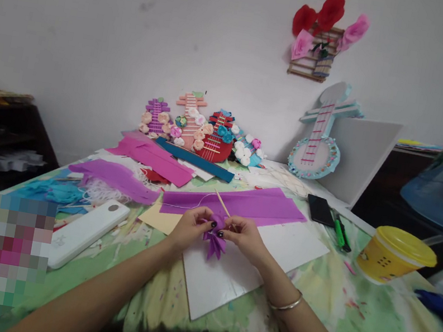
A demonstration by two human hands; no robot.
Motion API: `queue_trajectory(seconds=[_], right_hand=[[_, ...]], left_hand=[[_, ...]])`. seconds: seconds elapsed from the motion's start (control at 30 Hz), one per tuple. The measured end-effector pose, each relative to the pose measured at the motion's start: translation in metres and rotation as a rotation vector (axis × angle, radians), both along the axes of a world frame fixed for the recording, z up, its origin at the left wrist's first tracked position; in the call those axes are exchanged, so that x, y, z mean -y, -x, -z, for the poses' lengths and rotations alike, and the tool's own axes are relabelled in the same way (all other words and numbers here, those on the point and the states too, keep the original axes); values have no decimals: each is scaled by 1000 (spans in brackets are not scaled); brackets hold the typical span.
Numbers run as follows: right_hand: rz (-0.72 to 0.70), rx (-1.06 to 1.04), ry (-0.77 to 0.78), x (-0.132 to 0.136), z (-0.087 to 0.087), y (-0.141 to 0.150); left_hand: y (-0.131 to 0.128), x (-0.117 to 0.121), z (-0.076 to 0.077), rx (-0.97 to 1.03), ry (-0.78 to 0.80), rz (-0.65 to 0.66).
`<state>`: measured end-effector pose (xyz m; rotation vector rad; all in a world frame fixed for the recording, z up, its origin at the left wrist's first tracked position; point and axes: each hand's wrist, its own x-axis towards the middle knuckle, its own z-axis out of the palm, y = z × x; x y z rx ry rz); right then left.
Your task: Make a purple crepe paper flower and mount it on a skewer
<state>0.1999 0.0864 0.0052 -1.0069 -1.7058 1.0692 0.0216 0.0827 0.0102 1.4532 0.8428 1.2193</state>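
Observation:
Gathered purple crepe paper, its lower end fanned into pointed folds like a flower, is pinched between the fingertips of both hands. My left hand grips it from the left, thumb and forefinger closed. My right hand is closed at its right side, thumb against the paper, with a thin wooden stick slanting up and left from its fingers. A pale thread runs leftward behind my left hand. Beneath the hands lies a white board. Behind them stretches a flat strip of purple crepe paper.
A white power bank lies left, near white yarn. To the right are a black phone, a green cutter and a yellow lidded tub. Decorated paper instruments lean against the wall beyond a blue strip.

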Motion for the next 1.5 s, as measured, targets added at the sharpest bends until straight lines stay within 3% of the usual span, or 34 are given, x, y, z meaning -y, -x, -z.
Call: queue_trajectory(seconds=[0.3, 0.57, 0.73, 1.1, 1.5], right_hand=[[-6, -25, -13, 0, 4, 2], [-100, -71, 9, 3, 0, 5], [-166, -81, 37, 5, -2, 4], [30, -11, -81, 3, 3, 4], [-50, -278, 51, 7, -5, 6]], left_hand=[[-3, -4, 5, 31, 17, 48], [-2, 0, -2, -14, 23, 132], [0, -2, -2, -26, 14, 104], [-1, 8, -9, 8, 103, 197], [-1, 6, -8, 215, 215, 187]])
